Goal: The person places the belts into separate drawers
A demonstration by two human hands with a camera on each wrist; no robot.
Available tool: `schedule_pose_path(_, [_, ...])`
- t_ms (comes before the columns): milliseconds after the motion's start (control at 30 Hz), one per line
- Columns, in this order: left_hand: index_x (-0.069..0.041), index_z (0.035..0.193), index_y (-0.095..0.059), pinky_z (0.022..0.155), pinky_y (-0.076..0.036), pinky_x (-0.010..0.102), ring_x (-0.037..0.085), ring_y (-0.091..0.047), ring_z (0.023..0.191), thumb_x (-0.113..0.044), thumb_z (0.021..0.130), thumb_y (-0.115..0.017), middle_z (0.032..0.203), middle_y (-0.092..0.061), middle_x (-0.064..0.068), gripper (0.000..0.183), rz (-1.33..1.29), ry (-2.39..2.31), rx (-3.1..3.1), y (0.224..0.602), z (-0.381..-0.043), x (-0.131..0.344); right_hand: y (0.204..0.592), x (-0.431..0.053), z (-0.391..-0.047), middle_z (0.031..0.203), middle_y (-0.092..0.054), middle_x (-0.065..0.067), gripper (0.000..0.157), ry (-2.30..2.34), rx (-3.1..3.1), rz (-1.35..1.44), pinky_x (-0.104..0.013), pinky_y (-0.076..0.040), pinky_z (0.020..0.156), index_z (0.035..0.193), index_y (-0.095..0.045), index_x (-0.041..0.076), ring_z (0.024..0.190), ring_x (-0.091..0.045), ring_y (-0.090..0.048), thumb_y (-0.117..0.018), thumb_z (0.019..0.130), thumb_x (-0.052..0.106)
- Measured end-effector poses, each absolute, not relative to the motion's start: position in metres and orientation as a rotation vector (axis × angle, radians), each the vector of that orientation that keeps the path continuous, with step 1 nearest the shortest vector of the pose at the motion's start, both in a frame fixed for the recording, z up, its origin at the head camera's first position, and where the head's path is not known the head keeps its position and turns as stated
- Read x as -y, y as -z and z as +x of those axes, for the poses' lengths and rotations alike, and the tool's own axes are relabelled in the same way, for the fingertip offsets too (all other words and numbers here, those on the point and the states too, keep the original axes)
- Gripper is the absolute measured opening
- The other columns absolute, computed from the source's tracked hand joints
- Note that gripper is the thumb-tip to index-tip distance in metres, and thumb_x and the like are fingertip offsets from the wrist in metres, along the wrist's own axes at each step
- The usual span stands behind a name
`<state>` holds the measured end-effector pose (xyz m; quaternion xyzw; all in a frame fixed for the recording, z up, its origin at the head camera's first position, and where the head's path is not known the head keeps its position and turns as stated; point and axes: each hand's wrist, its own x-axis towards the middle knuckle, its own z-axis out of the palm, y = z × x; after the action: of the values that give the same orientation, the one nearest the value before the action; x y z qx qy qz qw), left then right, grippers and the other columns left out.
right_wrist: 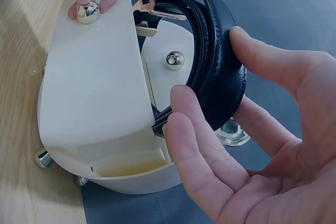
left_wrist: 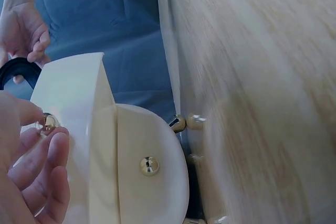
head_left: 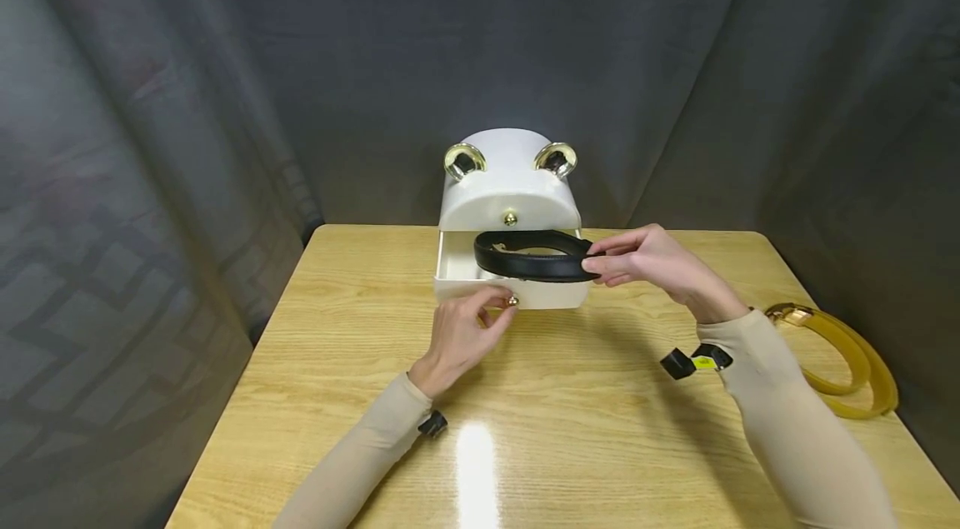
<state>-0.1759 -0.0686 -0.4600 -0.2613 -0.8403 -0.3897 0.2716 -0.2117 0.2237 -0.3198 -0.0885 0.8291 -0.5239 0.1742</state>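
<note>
A small white box (head_left: 510,171) with gold ear-like rings on top stands at the back of the table, its lower drawer (head_left: 551,296) pulled out. My left hand (head_left: 465,331) pinches the gold knob (left_wrist: 48,123) on the drawer front between thumb and fingers. My right hand (head_left: 651,266) holds a coiled black belt (head_left: 532,266) by its right side, over the drawer opening. In the right wrist view the belt's gold buckle (right_wrist: 157,6) shows inside the coil, and fingers and thumb grip the strap's edge. A second gold knob (left_wrist: 149,166) sits on the upper front.
A yellow-brown belt (head_left: 862,354) with a gold buckle lies coiled at the table's right edge. Dark grey curtains (head_left: 375,79) hang behind and beside the wooden table (head_left: 360,279). Small dark cameras are strapped to both wrists.
</note>
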Motion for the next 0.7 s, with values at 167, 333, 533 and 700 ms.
schedule_pose_path(167, [-0.011,0.107,-0.079,0.054,-0.048,0.009,0.007,-0.069,0.057,-0.016,0.094,-0.078,0.089,-0.083,0.004,0.014,-0.697,1.046,2.276,0.457,-0.175,0.069,0.322,-0.22,-0.214,0.122,-0.076,-0.015,0.051,1.475,-2.361,-0.244,-0.032,-0.066,0.084,0.13,-0.069,-0.007,0.092,-0.015,-0.08,-0.082,0.093,0.026])
schedule_pose_path(333, [-0.009,0.102,-0.079,0.056,-0.053,0.011,0.009,-0.071,0.058,-0.012,0.093,-0.079,0.084,-0.082,0.004,0.01,-0.723,1.098,2.199,0.447,-0.173,0.072,0.324,-0.217,-0.217,0.124,-0.075,-0.016,0.051,1.486,-2.357,-0.239,-0.032,-0.066,0.084,0.131,-0.068,-0.007,0.092,-0.016,-0.08,-0.082,0.094,0.026])
schedule_pose_path(533, [-0.002,0.1,-0.078,0.052,-0.054,0.015,0.012,-0.069,0.054,-0.002,0.09,-0.077,0.075,-0.079,0.009,0.01,-0.81,1.156,1.985,0.422,-0.176,0.089,0.328,-0.211,-0.219,0.122,-0.076,-0.015,0.05,1.505,-2.351,-0.242,-0.031,-0.066,0.084,0.13,-0.069,-0.007,0.09,-0.013,-0.079,-0.083,0.093,0.024])
schedule_pose_path(700, [0.002,0.102,-0.077,0.052,-0.052,0.015,0.021,-0.068,0.055,-0.002,0.09,-0.076,0.08,-0.079,0.014,0.013,-0.573,1.233,1.908,0.4,-0.185,0.117,0.329,-0.206,-0.219,0.113,-0.079,-0.01,0.049,1.495,-2.371,-0.242,-0.032,-0.066,0.084,0.127,-0.071,-0.006,0.088,-0.01,-0.078,-0.084,0.091,0.025])
